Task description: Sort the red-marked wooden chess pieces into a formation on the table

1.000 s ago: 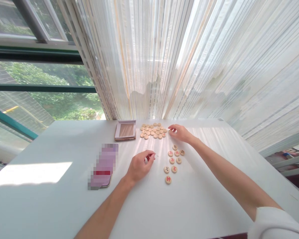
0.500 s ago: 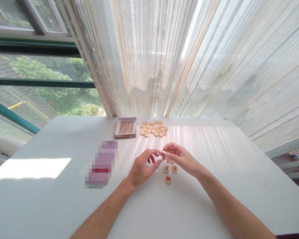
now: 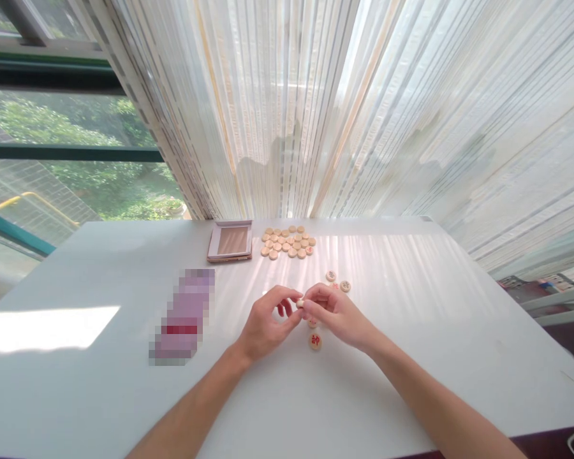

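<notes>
Probably a home: wooden game pieces point(image 3: 287, 242) on a white table point(image 3: 411, 357) beside sheer curtains point(image 3: 363, 127) and a large window point(image 3: 76, 172).

The left hand point(image 3: 265, 325) and right hand point(image 3: 337, 313) are pinching a piece point(image 3: 300, 303), and their fingers are hiding most of it. The right hand is covering part of a second piece point(image 3: 312, 324). A purple thing point(image 3: 184, 324) is showing only as blurry squares. Marks on the far pile point(image 3: 288, 241) are looking too small to read.

a shallow box point(image 3: 230, 241) and a blurred purple object point(image 3: 184, 317) lie apart on the white table point(image 3: 435, 357).
</notes>
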`<control>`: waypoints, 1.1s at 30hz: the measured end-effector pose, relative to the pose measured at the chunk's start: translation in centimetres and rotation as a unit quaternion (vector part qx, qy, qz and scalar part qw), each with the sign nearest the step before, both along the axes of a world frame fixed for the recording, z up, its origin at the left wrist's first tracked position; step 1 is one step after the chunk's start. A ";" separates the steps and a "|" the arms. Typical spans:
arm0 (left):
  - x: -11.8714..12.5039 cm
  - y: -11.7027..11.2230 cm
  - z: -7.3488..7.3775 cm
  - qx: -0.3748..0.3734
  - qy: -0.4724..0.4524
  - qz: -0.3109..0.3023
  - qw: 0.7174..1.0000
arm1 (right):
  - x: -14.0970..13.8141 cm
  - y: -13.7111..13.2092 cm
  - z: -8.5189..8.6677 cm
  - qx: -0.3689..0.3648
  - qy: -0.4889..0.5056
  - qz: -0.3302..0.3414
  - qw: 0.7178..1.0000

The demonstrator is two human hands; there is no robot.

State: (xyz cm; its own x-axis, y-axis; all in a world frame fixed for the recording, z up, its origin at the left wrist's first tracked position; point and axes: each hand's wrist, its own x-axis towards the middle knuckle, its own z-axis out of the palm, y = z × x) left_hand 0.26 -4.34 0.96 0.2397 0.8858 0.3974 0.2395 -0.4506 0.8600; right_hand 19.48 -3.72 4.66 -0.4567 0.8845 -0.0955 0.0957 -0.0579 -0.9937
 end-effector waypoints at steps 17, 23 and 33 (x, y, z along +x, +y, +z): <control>0.1 0.7 0.1 -0.261 -0.207 -0.051 0.942 | -0.3 -0.5 -2.8 0.464 -0.189 -0.112 0.858; 0.0 0.6 -0.1 -0.273 -0.209 -0.118 0.932 | -0.2 -0.7 -2.5 0.458 -0.215 -0.122 0.854; -0.2 0.9 -0.8 -0.273 -0.197 -0.100 0.936 | 0.0 -0.1 -3.0 0.446 -0.167 -0.100 0.873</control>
State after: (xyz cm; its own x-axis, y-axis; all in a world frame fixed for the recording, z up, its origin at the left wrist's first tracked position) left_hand 0.02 -3.48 0.15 0.3518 0.9360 -0.0093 -0.1876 0.0803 0.9789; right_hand 19.51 -3.82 1.69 -0.3623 0.7336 0.5750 0.4661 0.6768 -0.5698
